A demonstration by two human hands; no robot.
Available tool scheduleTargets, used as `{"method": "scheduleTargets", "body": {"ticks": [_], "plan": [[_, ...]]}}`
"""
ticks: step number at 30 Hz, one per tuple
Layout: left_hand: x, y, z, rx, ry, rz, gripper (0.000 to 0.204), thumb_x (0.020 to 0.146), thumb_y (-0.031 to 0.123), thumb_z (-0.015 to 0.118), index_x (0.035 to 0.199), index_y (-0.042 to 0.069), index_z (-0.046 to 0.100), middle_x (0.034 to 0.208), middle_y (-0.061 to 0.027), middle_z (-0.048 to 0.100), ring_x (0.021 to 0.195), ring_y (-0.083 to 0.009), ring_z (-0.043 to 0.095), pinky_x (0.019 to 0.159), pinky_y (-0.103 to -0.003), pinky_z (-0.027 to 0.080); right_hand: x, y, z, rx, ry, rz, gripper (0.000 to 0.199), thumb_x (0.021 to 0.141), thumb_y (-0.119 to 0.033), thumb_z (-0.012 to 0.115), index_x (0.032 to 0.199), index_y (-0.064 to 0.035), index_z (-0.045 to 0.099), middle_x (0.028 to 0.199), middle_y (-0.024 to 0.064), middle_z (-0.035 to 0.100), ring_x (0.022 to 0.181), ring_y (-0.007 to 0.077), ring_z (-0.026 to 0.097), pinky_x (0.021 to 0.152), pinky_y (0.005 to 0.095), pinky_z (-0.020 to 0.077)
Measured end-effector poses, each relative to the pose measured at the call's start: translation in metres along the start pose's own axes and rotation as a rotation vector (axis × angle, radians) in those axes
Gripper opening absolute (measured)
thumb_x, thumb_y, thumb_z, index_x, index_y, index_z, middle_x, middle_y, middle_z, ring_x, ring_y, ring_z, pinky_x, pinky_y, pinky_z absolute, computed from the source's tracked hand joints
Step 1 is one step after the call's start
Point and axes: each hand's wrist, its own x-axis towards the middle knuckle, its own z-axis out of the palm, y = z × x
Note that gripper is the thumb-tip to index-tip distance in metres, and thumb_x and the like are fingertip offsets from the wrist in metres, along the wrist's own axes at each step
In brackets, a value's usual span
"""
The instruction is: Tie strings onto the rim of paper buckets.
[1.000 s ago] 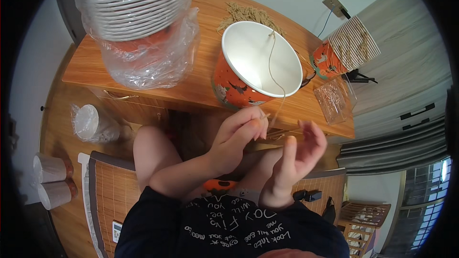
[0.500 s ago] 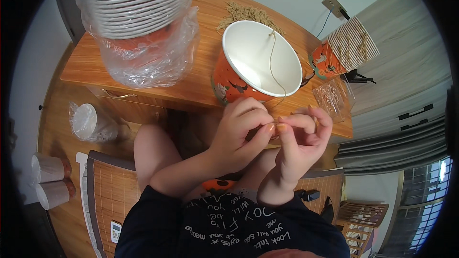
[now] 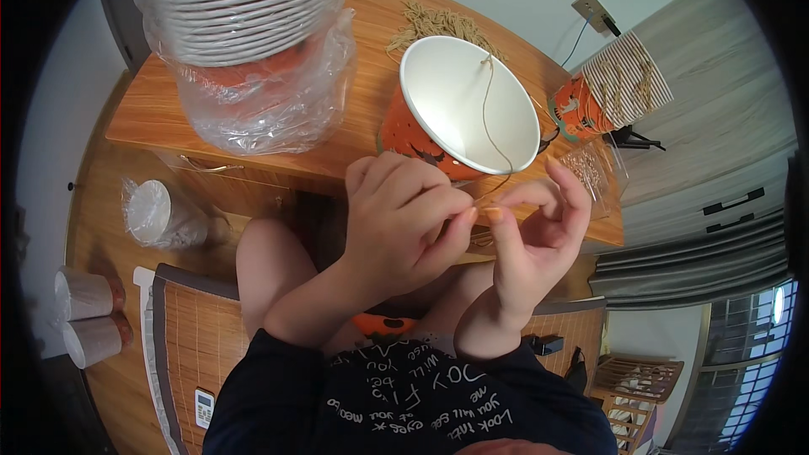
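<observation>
An orange paper bucket (image 3: pixel 403 128) with dark printed figures and a white inside stands tilted toward me near the table's front edge. A thin tan cord (image 3: pixel 486 114) is fixed at its far rim, crosses the opening and runs down to my fingers. My left hand (image 3: pixel 404 211) is closed, thumb and forefinger pinching the cord just below the near rim. Facing it, my right hand (image 3: pixel 542 232) pinches the cord end between thumb and forefinger, its other fingers curled loosely. The fingertips partly hide the cord's end.
On the wooden table (image 3: pixel 371 25), a tall stack of buckets in clear plastic (image 3: pixel 261 93) stands left. Behind the bucket lies a pile of tan cords (image 3: pixel 442 25). At right are stacked corded buckets (image 3: pixel 619 80) and a clear box of small pieces (image 3: pixel 590 170). Wrapped buckets (image 3: pixel 160 215) stand on the floor.
My left hand has moved a little left, and the gap between the fingertips has widened slightly. The bucket has shifted slightly to the right.
</observation>
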Motion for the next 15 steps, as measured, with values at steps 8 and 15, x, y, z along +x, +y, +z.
{"method": "scheduleTargets", "body": {"ticks": [8,15], "plan": [[0.002,-0.010,-0.005,0.240,0.055,-0.113,0.011,0.071,0.016,0.072,0.072,0.017,0.061,0.077,0.0039,0.057,0.076,-0.0175,0.055,0.074,-0.035,0.034,-0.002,0.004,0.000,-0.025,0.078,0.016,0.046,0.085,-0.002,0.065,0.128,0.0014,0.048,0.095,0.0097,0.063,0.088,0.0117,0.055,0.077,0.0217,0.0413],[0.000,-0.012,0.001,0.272,0.060,-0.126,0.012,0.070,0.016,0.072,0.072,0.017,0.061,0.077,0.0042,0.056,0.076,-0.0178,0.055,0.075,-0.035,0.034,-0.004,0.007,0.001,-0.038,0.060,0.040,0.042,0.087,0.002,0.062,0.126,0.0008,0.048,0.096,0.0102,0.063,0.088,0.0124,0.055,0.078,0.0226,0.0419]]}}
